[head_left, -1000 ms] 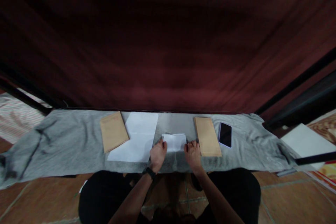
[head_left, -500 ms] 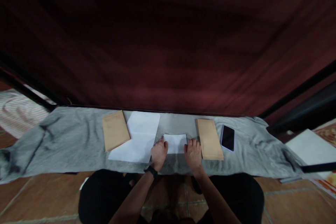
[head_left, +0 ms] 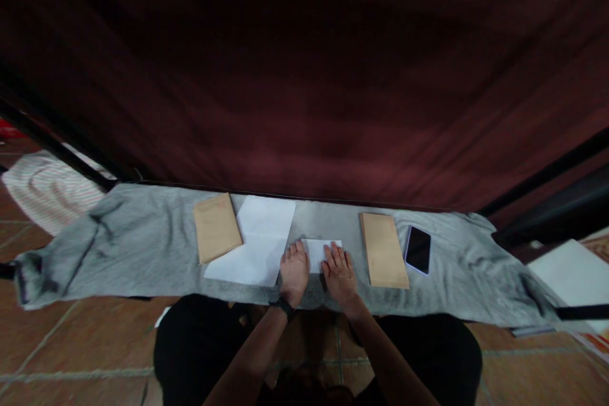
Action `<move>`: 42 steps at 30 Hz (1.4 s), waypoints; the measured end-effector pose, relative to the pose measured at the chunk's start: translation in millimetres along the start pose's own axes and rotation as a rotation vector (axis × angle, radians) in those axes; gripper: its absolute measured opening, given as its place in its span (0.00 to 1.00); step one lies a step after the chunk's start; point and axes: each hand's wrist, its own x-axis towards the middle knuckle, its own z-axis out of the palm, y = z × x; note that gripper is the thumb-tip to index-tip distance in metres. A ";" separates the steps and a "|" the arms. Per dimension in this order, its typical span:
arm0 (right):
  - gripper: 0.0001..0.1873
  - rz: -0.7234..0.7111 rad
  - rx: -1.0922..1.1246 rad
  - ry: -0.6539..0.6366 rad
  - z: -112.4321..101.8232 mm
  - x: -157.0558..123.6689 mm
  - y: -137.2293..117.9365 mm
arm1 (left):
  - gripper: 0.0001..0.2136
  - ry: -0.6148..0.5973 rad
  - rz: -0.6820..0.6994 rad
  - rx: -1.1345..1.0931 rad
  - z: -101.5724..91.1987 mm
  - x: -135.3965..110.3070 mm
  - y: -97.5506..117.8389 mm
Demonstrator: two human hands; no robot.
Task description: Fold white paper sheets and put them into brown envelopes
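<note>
A folded white sheet of paper (head_left: 316,256) lies flat on the grey cloth, between my two hands. My left hand (head_left: 294,269) rests on its left end, fingers stretched forward and palm down. Over the right end, my right hand (head_left: 339,273) lies flat with its fingers spread. Both hands partly hide the sheet. Left of them, larger white sheets with a crease (head_left: 259,241) are spread out. A stack of brown envelopes (head_left: 217,228) overlaps those sheets at the left. Another brown envelope stack (head_left: 384,250) lies to the right of my right hand.
A phone (head_left: 419,250) with a dark screen lies right of the envelopes. The grey cloth (head_left: 143,247) is wrinkled and covers the narrow surface. A dark red panel (head_left: 304,108) rises behind it. Striped fabric (head_left: 50,190) is at far left, a white board (head_left: 571,273) at far right.
My right hand has moved left from the sheet's edge onto the paper, fingers now spread. My left hand has flattened onto the left end. The whole view has shifted slightly.
</note>
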 end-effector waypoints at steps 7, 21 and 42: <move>0.33 -0.073 -0.045 -0.012 8.4 -6.9 6.6 | 0.26 0.052 0.509 -0.104 31.8 -21.1 22.6; 0.30 0.041 -0.013 0.105 0.2 -17.5 14.5 | 0.25 0.056 0.395 -0.022 37.3 -20.7 -20.9; 0.27 -0.181 -0.013 -0.037 1.1 9.1 -6.6 | 0.28 -0.038 0.380 0.083 41.1 -15.9 -12.2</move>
